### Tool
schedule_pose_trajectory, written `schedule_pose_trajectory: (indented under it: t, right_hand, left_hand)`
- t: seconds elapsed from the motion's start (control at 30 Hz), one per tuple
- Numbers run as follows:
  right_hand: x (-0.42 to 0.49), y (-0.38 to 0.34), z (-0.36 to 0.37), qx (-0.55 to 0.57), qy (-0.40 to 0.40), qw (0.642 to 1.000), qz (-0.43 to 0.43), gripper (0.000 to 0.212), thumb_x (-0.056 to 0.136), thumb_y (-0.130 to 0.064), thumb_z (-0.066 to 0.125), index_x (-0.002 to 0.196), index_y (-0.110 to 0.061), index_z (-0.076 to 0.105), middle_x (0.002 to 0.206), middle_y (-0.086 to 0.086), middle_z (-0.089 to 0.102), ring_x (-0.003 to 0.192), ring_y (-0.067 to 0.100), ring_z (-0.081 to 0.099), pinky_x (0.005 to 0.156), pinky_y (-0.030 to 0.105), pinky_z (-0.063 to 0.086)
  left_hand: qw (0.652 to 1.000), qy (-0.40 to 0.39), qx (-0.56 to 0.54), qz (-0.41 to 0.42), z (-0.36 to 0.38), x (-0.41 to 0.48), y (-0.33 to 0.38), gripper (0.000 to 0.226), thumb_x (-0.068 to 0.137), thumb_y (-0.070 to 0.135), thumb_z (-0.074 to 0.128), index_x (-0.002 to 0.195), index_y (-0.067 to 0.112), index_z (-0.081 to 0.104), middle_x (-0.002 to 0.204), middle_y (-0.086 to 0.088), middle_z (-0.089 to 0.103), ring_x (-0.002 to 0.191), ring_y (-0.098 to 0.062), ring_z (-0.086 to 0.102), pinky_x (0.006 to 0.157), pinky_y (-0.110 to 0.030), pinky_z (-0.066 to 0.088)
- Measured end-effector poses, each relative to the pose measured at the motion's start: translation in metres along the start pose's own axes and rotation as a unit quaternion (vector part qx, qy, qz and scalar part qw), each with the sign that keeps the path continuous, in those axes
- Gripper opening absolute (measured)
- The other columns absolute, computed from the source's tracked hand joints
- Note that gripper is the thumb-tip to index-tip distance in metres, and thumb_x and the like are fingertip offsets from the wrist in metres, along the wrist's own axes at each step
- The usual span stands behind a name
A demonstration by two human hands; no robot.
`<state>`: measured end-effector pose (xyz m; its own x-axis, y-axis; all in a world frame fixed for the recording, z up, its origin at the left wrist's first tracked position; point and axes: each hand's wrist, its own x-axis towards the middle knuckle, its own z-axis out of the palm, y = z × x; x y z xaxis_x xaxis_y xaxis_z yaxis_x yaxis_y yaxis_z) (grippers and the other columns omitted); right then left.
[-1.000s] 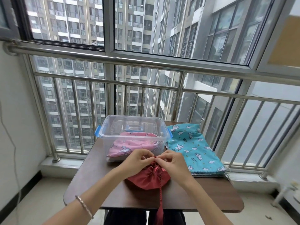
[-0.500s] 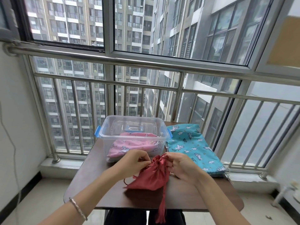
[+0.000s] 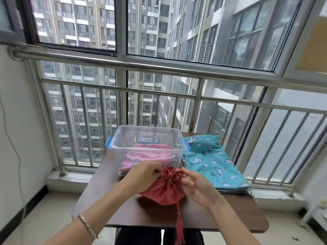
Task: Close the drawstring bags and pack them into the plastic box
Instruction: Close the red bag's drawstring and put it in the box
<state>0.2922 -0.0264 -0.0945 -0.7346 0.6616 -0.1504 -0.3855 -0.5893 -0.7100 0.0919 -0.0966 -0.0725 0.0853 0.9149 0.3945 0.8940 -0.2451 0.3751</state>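
A red satin drawstring bag [image 3: 163, 190] rests on the brown table [image 3: 203, 216] in front of me, its mouth gathered tight. My left hand [image 3: 144, 174] pinches the gathered neck from the left. My right hand [image 3: 193, 185] pinches the cord at the neck from the right. A red cord with a tassel [image 3: 179, 230] hangs over the table's front edge. Behind the bag stands the clear plastic box [image 3: 123, 149] with blue latches, holding a pink patterned bag [image 3: 141, 156].
A stack of blue cartoon-print bags [image 3: 212, 161] lies flat on the right of the table. The box lid leans behind the box. A steel railing [image 3: 159, 68] and window close off the far side. A white wall is at the left.
The red bag, lifted and tilted half a second ago, now sits back on the table. My hands have shifted up to its gathered neck.
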Motion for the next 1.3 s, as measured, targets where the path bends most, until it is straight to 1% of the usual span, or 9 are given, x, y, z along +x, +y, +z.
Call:
schedule_pose_trajectory:
  t: [0.17,0.33,0.43,0.5,0.63,0.77,0.97,1.13,1.3]
  right_hand:
    - [-0.001,0.001,-0.003,-0.185,-0.003,0.983,0.006,0.017,0.091,-0.016,0.056,0.076,-0.015,0.048,0.066,-0.006,0.041,0.047,0.003,0.023,0.041,0.016,0.012]
    - [-0.007,0.002,0.002,-0.435,0.078,0.897,0.015,0.024,0.09,-0.013,0.052,0.069,-0.022,0.046,0.055,-0.013,0.037,0.045,0.002,0.025,0.044,0.016,0.013]
    - [-0.009,0.001,0.012,-0.547,0.097,0.831,-0.026,0.02,0.078,-0.024,0.057,0.059,-0.021,0.05,0.052,-0.011,0.042,0.049,0.005,0.035,0.048,0.016,0.027]
    - [-0.009,0.0,0.015,-0.546,0.082,0.832,-0.051,0.028,0.083,-0.027,0.061,0.058,-0.021,0.052,0.052,-0.01,0.044,0.052,0.007,0.036,0.051,0.018,0.028]
    - [-0.01,-0.004,0.018,-0.455,0.042,0.887,-0.057,0.032,0.098,-0.026,0.053,0.069,-0.014,0.055,0.054,-0.005,0.047,0.044,0.002,0.03,0.043,0.012,0.021]
    - [-0.005,0.003,0.015,-0.451,0.058,0.885,-0.1,0.029,0.097,-0.026,0.055,0.071,-0.013,0.053,0.059,-0.001,0.055,0.043,0.003,0.035,0.046,0.013,0.027]
    - [-0.003,0.015,0.011,-0.431,0.044,0.896,-0.097,0.028,0.091,-0.031,0.061,0.069,-0.014,0.054,0.06,0.001,0.054,0.048,0.006,0.035,0.048,0.014,0.027]
    - [-0.006,0.007,0.007,-0.43,0.07,0.895,-0.093,0.034,0.093,-0.027,0.061,0.061,-0.02,0.051,0.054,-0.005,0.048,0.049,0.006,0.033,0.05,0.014,0.026]
    - [-0.016,-0.009,0.008,-0.537,0.069,0.84,-0.047,0.04,0.095,-0.026,0.058,0.059,-0.019,0.044,0.047,-0.015,0.038,0.041,-0.001,0.029,0.044,0.01,0.025]
  left_hand:
    - [0.999,0.013,0.025,0.02,-0.001,-0.007,-0.004,0.009,0.088,0.022,0.061,0.084,0.02,0.069,0.09,0.008,0.068,0.084,-0.008,0.058,0.07,-0.017,0.038]
    - [0.997,0.024,0.058,0.046,0.01,-0.019,-0.015,0.013,0.092,0.029,0.057,0.087,0.021,0.066,0.093,0.009,0.065,0.09,-0.012,0.06,0.075,-0.025,0.044]
    - [0.991,0.035,0.098,0.081,0.018,-0.022,-0.014,0.013,0.087,0.031,0.059,0.079,0.024,0.066,0.082,0.011,0.066,0.078,-0.01,0.063,0.068,-0.021,0.044]
    - [0.993,0.038,0.092,0.067,0.019,-0.02,-0.015,0.013,0.085,0.031,0.06,0.075,0.024,0.065,0.078,0.011,0.065,0.074,-0.012,0.063,0.066,-0.022,0.045]
    - [0.997,0.057,0.057,-0.007,0.02,-0.015,-0.011,0.009,0.084,0.027,0.063,0.078,0.022,0.066,0.084,0.007,0.064,0.084,-0.017,0.058,0.077,-0.033,0.047]
    - [0.975,0.134,-0.011,-0.177,0.033,-0.017,0.011,0.011,0.095,0.027,0.048,0.088,0.024,0.056,0.091,0.004,0.064,0.093,-0.022,0.057,0.084,-0.041,0.041]
    - [0.957,0.18,-0.001,-0.229,0.055,-0.02,0.032,0.013,0.102,0.031,0.025,0.099,0.023,0.034,0.079,-0.004,0.069,0.078,-0.034,0.066,0.063,-0.04,0.045]
    - [0.972,0.201,0.061,-0.1,0.051,-0.013,0.02,0.009,0.096,0.023,0.038,0.088,0.018,0.04,0.037,0.002,0.048,0.028,-0.019,0.05,0.034,-0.02,0.023]
    - [0.96,0.244,0.13,0.048,0.058,-0.011,-0.001,0.023,0.102,0.027,0.024,0.088,0.018,0.04,0.044,0.003,0.052,0.033,-0.015,0.051,0.029,-0.021,0.029]
